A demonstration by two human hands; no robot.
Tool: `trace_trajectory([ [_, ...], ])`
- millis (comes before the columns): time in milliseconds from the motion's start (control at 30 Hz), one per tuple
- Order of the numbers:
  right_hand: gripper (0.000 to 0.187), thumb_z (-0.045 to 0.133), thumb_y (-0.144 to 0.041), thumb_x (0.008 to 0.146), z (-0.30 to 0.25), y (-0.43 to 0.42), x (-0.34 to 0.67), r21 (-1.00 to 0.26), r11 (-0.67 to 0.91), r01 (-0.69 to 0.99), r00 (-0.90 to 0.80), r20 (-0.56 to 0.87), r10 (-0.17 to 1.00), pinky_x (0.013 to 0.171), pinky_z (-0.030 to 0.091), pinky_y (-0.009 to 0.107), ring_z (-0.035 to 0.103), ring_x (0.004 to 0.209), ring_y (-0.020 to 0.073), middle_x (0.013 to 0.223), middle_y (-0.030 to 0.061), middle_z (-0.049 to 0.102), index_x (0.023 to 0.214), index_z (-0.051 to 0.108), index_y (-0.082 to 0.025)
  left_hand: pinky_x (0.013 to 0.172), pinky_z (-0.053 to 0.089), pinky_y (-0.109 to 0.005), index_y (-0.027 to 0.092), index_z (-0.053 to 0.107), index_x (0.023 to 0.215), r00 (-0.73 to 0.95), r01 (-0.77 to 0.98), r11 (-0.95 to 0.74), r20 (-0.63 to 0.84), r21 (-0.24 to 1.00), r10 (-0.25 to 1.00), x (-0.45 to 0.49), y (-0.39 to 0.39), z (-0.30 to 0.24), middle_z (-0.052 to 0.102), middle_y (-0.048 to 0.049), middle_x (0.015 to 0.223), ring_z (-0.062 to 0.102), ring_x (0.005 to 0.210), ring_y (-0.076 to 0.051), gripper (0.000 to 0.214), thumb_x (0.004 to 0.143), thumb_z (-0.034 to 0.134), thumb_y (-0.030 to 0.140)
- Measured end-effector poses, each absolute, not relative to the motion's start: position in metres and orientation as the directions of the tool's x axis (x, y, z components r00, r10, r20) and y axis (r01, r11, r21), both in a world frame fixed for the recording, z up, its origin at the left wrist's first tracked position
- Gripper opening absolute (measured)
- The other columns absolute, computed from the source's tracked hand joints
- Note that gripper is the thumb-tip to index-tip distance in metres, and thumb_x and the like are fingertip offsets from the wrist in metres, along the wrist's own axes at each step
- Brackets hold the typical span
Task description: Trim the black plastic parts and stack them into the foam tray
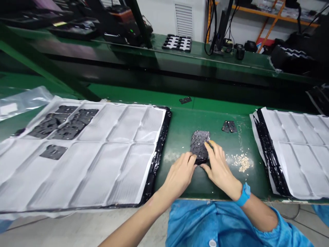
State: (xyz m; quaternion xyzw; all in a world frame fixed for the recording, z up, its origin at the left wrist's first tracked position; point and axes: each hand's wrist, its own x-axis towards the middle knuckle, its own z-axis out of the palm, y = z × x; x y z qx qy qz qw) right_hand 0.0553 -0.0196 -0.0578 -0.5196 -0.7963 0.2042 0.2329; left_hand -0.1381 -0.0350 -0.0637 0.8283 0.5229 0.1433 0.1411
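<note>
A stack of thin black plates with small holes and bright metal spots [199, 142] lies on the green table in front of me. My left hand [181, 171] grips its near left corner, fingers closed together and the thumb at the near edge. On the right side, my right hand [218, 163] holds the stack too, its index finger on the top and its thumb at the near end. The fingers cover part of the near edge. Beside my right hand is a small heap of pale bits [244, 163]. Two small black plates [229, 126] lie beyond it.
A white-lined tray [123, 154] on the left carries several black plates [74, 124]. Another white-lined tray on a black stack [305, 151] stands at the right. One black plate [185, 100] lies farther back. A green post [51, 65] slants across the left; a clear bag [25, 101] lies nearby.
</note>
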Motion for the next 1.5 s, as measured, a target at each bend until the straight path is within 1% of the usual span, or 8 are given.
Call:
trace_trajectory([
  [200, 0.069, 0.064, 0.001, 0.088, -0.06, -0.008, 0.048, -0.607, 0.386, 0.694, -0.412, 0.104, 0.905, 0.107, 0.049, 0.062, 0.05, 0.129, 0.0375, 0.136, 0.0164, 0.058, 0.151, 0.048, -0.022, 0.094, 0.06, -0.049, 0.02, 0.048, 0.13, 0.371, 0.796, -0.383, 0.123, 0.469, 0.921, -0.144, -0.024, -0.067, 0.054, -0.0134, 0.128, 0.064, 0.114, -0.031, 0.027, 0.103, 0.049, 0.016],
  [400, 0.072, 0.063, 0.006, 0.084, -0.057, 0.003, 0.044, -0.672, 0.405, 0.62, -0.45, 0.119, 0.885, 0.102, 0.053, 0.061, 0.055, 0.114, 0.0342, 0.124, 0.013, 0.059, 0.149, 0.05, -0.024, 0.105, 0.054, -0.054, 0.023, 0.027, 0.155, 0.342, 0.775, -0.36, 0.134, 0.519, 0.93, -0.146, -0.016, -0.064, 0.046, -0.0169, 0.146, 0.054, 0.131, -0.035, 0.065, 0.097, 0.053, 0.008],
  [600, 0.077, 0.051, 0.014, 0.082, -0.058, -0.003, 0.04, -0.741, 0.441, 0.506, -0.506, 0.159, 0.848, 0.103, 0.057, 0.049, 0.057, 0.112, 0.0275, 0.116, 0.0084, 0.052, 0.148, 0.051, -0.027, 0.11, 0.047, -0.06, 0.024, 0.042, 0.147, 0.322, 0.771, -0.348, 0.145, 0.533, 0.936, -0.149, -0.019, -0.056, 0.054, -0.0132, 0.138, 0.046, 0.127, -0.036, 0.059, 0.094, 0.059, 0.006],
  [733, 0.077, 0.041, 0.017, 0.081, -0.064, -0.011, 0.037, -0.778, 0.451, 0.437, -0.518, 0.193, 0.834, 0.107, 0.055, 0.046, 0.057, 0.116, 0.0249, 0.12, 0.0086, 0.048, 0.144, 0.053, -0.027, 0.113, 0.042, -0.063, 0.025, 0.049, 0.138, 0.265, 0.686, -0.293, 0.146, 0.666, 0.953, -0.152, -0.024, -0.059, 0.05, -0.0113, 0.129, 0.045, 0.132, -0.036, 0.052, 0.092, 0.059, 0.004],
  [900, 0.082, 0.04, 0.014, 0.081, -0.071, -0.019, 0.031, -0.816, 0.455, 0.357, -0.494, 0.248, 0.833, 0.116, 0.049, 0.048, 0.055, 0.129, 0.024, 0.13, 0.0101, 0.047, 0.151, 0.04, -0.028, 0.118, 0.045, -0.053, 0.029, 0.034, 0.15, 0.287, 0.584, -0.295, 0.147, 0.756, 0.947, -0.149, -0.033, -0.067, 0.041, -0.0115, 0.137, 0.05, 0.136, -0.028, 0.067, 0.092, 0.05, 0.0],
  [1100, 0.09, 0.045, 0.011, 0.076, -0.075, -0.03, 0.025, -0.817, 0.48, 0.321, -0.48, 0.297, 0.826, 0.124, 0.04, 0.055, 0.041, 0.146, 0.0278, 0.147, 0.0154, 0.04, 0.158, 0.027, -0.024, 0.127, 0.032, -0.061, 0.032, 0.004, 0.167, 0.368, 0.466, -0.326, 0.154, 0.823, 0.917, -0.148, -0.045, -0.071, 0.023, -0.0163, 0.164, 0.027, 0.158, -0.033, 0.095, 0.088, 0.042, -0.005],
  [1367, 0.075, 0.047, 0.006, 0.086, -0.083, -0.043, 0.026, -0.81, 0.463, 0.359, -0.454, 0.282, 0.845, 0.116, 0.047, 0.056, 0.049, 0.133, 0.0294, 0.136, 0.0148, 0.048, 0.154, 0.037, -0.024, 0.122, 0.038, -0.063, 0.034, 0.004, 0.168, 0.348, 0.466, -0.341, 0.185, 0.817, 0.919, -0.153, -0.056, -0.078, 0.036, -0.0173, 0.153, 0.043, 0.146, -0.033, 0.082, 0.1, 0.039, 0.003],
  [1500, 0.073, 0.05, 0.004, 0.089, -0.084, -0.05, 0.027, -0.807, 0.464, 0.364, -0.46, 0.278, 0.844, 0.116, 0.047, 0.057, 0.049, 0.134, 0.0308, 0.138, 0.016, 0.049, 0.155, 0.036, -0.023, 0.124, 0.036, -0.062, 0.034, 0.007, 0.168, 0.357, 0.455, -0.348, 0.19, 0.82, 0.915, -0.154, -0.063, -0.082, 0.033, -0.0172, 0.156, 0.037, 0.15, -0.032, 0.078, 0.102, 0.037, 0.005],
])
